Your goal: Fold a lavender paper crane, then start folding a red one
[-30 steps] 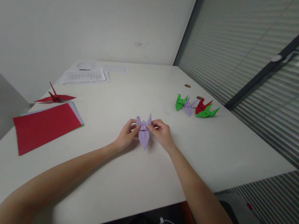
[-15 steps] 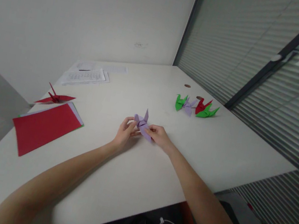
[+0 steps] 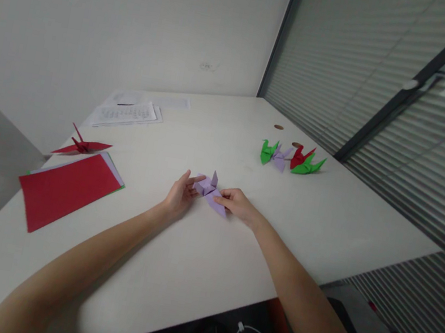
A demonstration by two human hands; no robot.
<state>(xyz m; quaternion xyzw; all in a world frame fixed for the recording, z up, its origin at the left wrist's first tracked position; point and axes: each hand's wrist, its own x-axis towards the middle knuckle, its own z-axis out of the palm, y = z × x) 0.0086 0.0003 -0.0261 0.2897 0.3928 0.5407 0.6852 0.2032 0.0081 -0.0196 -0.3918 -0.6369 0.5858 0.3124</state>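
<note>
A lavender paper crane [image 3: 210,188] is between my hands, just above the white table [image 3: 169,272], with one narrow point sticking up. My right hand [image 3: 238,204] pinches its near right wing between thumb and fingers. On the other side, my left hand [image 3: 183,194] has its thumb raised and its fingers stretched toward the crane. Those fingertips touch or lie partly behind the paper, and their exact contact is hidden.
Red paper [image 3: 69,191] tops a small stack at left, with a red crane [image 3: 83,146] behind it. Written sheets [image 3: 128,115] lie at the far left. On the right are a green crane [image 3: 268,153], a lavender crane [image 3: 279,158], a red crane [image 3: 299,158] and another green crane [image 3: 308,166].
My left hand has loosened its grip on the crane, moved slightly left and spread its fingers. The crane has turned and tipped a little lower, still pinched in my right hand.
</note>
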